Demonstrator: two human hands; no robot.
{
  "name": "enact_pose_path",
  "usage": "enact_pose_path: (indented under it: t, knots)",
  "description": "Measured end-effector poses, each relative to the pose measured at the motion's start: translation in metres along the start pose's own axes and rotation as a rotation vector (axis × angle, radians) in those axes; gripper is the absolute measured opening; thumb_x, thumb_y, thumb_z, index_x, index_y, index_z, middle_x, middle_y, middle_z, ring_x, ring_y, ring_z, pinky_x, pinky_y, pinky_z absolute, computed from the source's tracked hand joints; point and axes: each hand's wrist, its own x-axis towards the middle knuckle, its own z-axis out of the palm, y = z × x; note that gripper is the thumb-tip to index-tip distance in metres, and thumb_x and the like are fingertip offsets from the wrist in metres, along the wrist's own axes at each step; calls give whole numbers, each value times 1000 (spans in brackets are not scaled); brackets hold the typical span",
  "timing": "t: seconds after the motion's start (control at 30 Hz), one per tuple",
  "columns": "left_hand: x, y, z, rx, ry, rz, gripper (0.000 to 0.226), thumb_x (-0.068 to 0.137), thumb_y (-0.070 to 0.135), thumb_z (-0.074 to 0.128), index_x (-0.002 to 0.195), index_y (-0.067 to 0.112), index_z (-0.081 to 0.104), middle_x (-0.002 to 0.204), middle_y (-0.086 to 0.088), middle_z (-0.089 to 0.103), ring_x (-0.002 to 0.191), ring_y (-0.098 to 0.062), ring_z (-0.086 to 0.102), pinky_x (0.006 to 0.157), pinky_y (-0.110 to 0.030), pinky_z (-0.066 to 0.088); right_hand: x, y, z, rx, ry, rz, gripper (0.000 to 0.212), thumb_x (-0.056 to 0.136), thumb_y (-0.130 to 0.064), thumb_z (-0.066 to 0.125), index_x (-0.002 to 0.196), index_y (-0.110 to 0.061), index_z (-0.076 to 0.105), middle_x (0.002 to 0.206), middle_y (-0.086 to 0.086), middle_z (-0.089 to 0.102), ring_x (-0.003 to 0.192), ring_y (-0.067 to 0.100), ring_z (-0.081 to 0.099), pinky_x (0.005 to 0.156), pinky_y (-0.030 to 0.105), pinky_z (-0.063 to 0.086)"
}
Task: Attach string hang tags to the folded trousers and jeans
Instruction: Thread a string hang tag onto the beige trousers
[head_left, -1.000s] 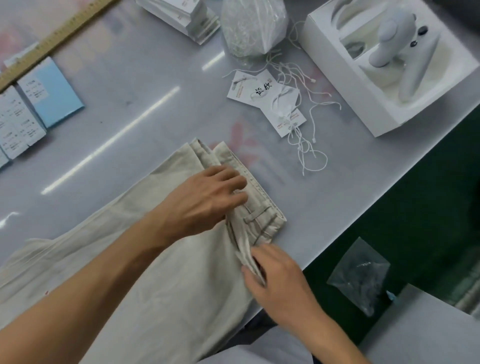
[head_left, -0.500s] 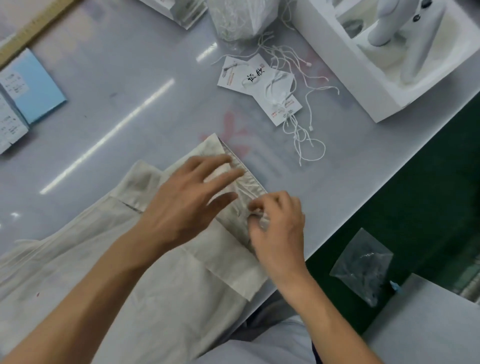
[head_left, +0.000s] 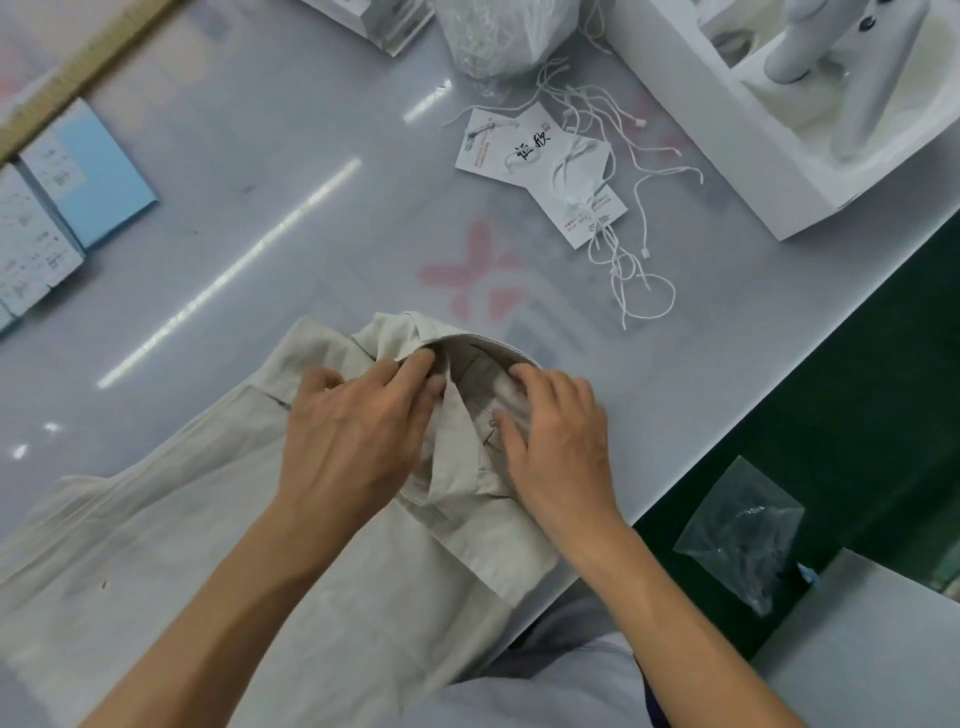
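Since half a second ago I see both hands shifted onto the opened waistband: the right hand has come up from the fly edge to the far side of the opening, and the waist, flat before, now stands spread into an oval.

Item: left hand (head_left: 353, 441). Palm down on the beige trousers (head_left: 218, 545), forearm entering from lower left. Fingers extended toward the waistband (head_left: 467, 345), tips curled over its near rim; grip pinching the cloth there.

Item: right hand (head_left: 558, 441). Palm down, forearm entering from lower right. Fingers bent, tips pressing into the inside of the waist; thumb lies by a small button. I cannot tell whether the grip holds cloth or only presses it.

Item: trousers. Lying on the pale desk (head_left: 260, 208) at its near edge, waist pointing away from me, legs trailing to lower left.

Item: hang tags (head_left: 535, 156). White cards with loose white strings (head_left: 628, 270), on the desk beyond the waistband, well apart from both hands.

Item: clear bag of strings (head_left: 498, 31), far edge, just beyond the tags.

Item: white moulded box (head_left: 753, 171), upper right, beside the tags.

Item: blue and white cards (head_left: 78, 176), left edge.
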Motion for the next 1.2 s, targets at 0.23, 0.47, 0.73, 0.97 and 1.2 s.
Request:
enact_pose_path:
  t: [0.23,0.47,0.73,0.97,1.2]
  knots:
    - [28,4,-2,-162,17,-265,32,102,50,43,132,40,51,52,12,28,50,-25,37,46,-26,23,-30,-14,-5,-13,181,-350,11,96,-11,62,94,-11,73,85,1,58,82,23,54,76,34,39]
    - [23,-24,-10,-152,-115,-330,48,90,83,32,124,51,43,81,4,64,79,-31,63,61,-34,41,-70,-12,6,-142,99,-406,31,97,-7,64,128,-7,67,104,4,64,93,22,60,91,33,48]
    - [11,-29,1,-860,-16,-529,15,99,34,61,108,46,64,89,17,68,86,-4,64,82,-34,53,-56,-23,-17,-68,-49,-383,41,107,-19,34,122,-8,71,143,17,56,133,31,51,113,41,43]
    - [-3,5,11,-711,-121,-429,85,77,34,80,143,32,27,123,10,35,110,0,39,75,-18,35,-68,-30,-19,-118,-51,-360,40,86,2,66,126,-7,69,110,4,64,97,24,59,84,35,48]
    - [-18,20,19,-593,-92,-385,110,70,37,85,153,27,13,144,-7,27,132,-29,36,102,-43,47,-34,-1,-32,37,10,-93,21,92,-13,72,113,-12,74,106,-3,69,96,17,64,81,38,57]
